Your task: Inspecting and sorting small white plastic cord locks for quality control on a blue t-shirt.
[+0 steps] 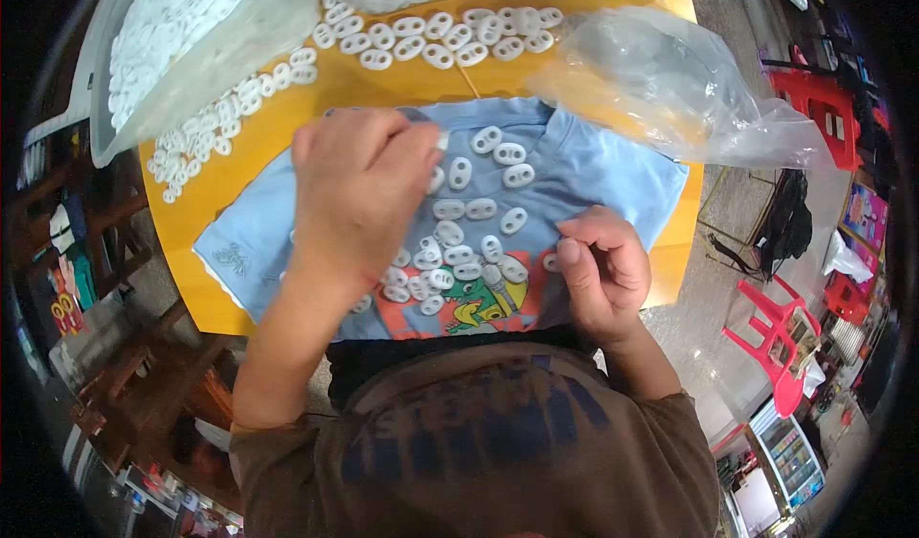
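My left hand is over the left of a light blue T-shirt, back of the hand up and fingers curled. A bit of white plastic piece shows at its fingertips; the rest is hidden. On the shirt's right side, my right hand has its fingers bent and its thumb close to the forefinger; whatever lies between them cannot be made out. Beside that thumb is a white two-holed oval piece. Between my hands several similar ovals are scattered, bunched closer together near a printed green cartoon figure.
Beneath the shirt is a yellow table. More white ovals line its far side. A clear-lined container heaped with them stands far left. An empty-looking clear bag spreads at far right. A pink stool stands on the floor.
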`<action>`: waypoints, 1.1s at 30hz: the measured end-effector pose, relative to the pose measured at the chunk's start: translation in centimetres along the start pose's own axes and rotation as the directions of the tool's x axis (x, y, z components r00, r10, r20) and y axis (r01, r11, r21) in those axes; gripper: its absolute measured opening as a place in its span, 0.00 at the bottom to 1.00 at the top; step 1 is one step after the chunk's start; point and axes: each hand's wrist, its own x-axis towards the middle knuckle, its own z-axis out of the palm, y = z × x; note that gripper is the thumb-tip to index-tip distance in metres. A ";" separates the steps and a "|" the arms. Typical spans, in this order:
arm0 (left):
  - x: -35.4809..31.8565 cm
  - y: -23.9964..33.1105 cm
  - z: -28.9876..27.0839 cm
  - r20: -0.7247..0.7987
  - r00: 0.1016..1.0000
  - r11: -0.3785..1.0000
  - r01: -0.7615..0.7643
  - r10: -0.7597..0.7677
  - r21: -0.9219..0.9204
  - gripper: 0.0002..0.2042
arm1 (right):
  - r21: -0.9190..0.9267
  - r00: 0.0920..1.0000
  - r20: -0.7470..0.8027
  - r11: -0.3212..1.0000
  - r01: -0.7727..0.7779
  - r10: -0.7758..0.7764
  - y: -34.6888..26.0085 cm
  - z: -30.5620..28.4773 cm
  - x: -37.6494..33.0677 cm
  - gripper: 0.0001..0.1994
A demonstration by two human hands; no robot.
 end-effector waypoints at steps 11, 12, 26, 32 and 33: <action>0.5 3.8 -0.1 0.126 0.990 0.988 -0.051 0.070 -0.149 0.13 | 0.396 0.984 -0.050 0.908 -0.135 0.168 0.3 -1.2 -0.2 0.07; 0.4 4.4 0.2 0.132 0.989 0.983 -0.038 0.063 -0.179 0.13 | 0.395 0.981 -0.049 0.905 -0.155 0.189 0.3 -1.3 -0.2 0.07; -3.8 3.1 -2.2 0.162 0.982 0.994 0.101 -0.093 -0.039 0.15 | 0.475 0.957 -0.100 0.858 -0.194 0.272 -0.2 -1.2 0.2 0.05; -4.2 2.9 -2.5 0.123 0.982 0.982 0.124 -0.141 0.142 0.13 | 0.396 0.958 -0.106 0.895 -0.203 0.265 -0.2 -1.0 0.2 0.06; -4.1 2.9 -2.6 0.121 0.982 0.985 0.135 -0.148 0.107 0.14 | 0.388 0.959 -0.105 0.899 -0.204 0.263 -0.2 -1.0 0.2 0.06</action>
